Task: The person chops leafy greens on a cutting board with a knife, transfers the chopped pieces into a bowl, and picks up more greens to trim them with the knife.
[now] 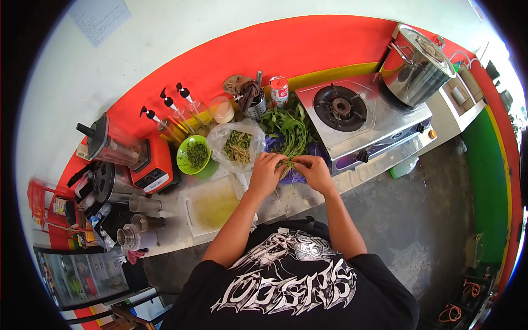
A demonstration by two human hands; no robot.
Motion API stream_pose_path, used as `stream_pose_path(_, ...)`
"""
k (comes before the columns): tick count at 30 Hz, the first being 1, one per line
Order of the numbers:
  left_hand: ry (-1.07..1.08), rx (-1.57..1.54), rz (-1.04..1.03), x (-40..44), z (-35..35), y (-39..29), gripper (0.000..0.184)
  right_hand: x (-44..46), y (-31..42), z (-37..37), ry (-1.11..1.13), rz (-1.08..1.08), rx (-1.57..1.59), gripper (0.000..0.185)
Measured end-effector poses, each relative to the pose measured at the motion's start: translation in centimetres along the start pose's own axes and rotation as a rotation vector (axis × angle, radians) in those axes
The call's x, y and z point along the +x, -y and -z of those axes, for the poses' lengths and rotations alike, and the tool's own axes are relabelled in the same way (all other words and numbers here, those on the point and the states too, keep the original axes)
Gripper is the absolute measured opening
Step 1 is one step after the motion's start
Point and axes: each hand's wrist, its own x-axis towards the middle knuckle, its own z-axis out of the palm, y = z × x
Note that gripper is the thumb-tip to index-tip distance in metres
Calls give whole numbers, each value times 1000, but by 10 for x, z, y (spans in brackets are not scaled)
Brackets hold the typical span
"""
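Both my hands meet at the lower end of a bunch of leafy greens [290, 127], which lies on a blue-purple plastic bag [314, 151]. My left hand [268, 169] has its fingers pinched on the thin stems. Close beside it on the right, my right hand [313, 171] pinches the same stems. To the left of the greens stands a clear plastic bag [237, 144] holding cut greens and stems. Farther left is a lime green bowl [193, 154] with chopped leaves. A white cutting board [213, 204], stained green, lies left of my forearm.
A gas stove [357, 129] with a large steel pot [416, 65] stands to the right. Behind the greens are a red-and-white can [279, 91] and a cutlery holder [256, 109]. A red blender [149, 165], pump bottles and steel cups [129, 236] occupy the left side.
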Motion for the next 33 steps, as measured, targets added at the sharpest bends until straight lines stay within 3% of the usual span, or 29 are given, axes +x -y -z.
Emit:
stream_pose_path(9,65,-62,88,-16,9,15,17,5,-20,3,-175,83,10,18)
stream_pose_path(11,66,-51,107,-19,11,19,18,5,-17,3,-225,-14,-34,17)
stream_pose_path(14,92,-28,151,-25,12,24,16,8,-28,1,-273,9,-45,21)
stream_pose_path(18,13,-80,49,-26,9,13,14,9,-41,-4,-181,53,82,32)
stream_pose_path(20,-10,-99,11,-23,7,2,13,7,-36,-8,2,28,125,45)
stream_pose_path(24,-1,-7,-167,-23,0,5,15,-8,-2,-19,5,70,1,52)
stream_pose_path(28,80,-22,-132,-28,-3,12,14,-10,-9,-24,-59,135,44,50)
stream_pose_path(33,112,-32,-57,-38,-7,24,13,-1,-37,-21,-103,23,127,37)
